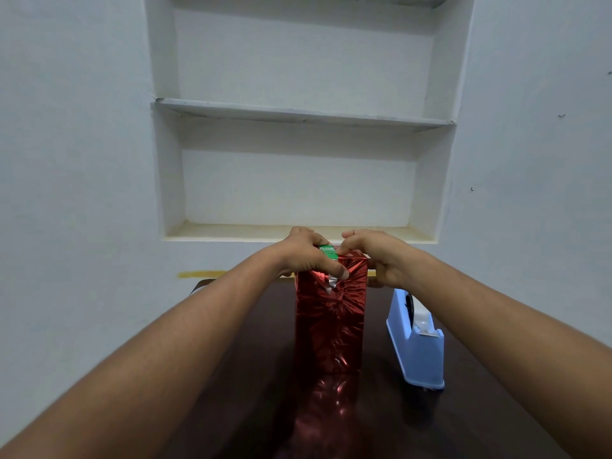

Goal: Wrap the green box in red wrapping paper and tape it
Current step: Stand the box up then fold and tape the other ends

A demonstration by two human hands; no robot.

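1. Head view shows the green box (328,251) standing upright on the dark table (258,326), just below frame centre, its sides already sheathed in red wrapping paper (331,319).
2. Only the top end looks unfinished: a strip of green shows there, so folding and taping it appear to remain.
3. Left hand (306,255) grips the box top, thumb pressing crinkled foil.
4. Right hand (374,256) pinches the paper's upper edge.
5. Blue tape dispenser (415,342) sits at four o'clock, near the box.

Both hands (344,256) on red-wrapped box (331,319)
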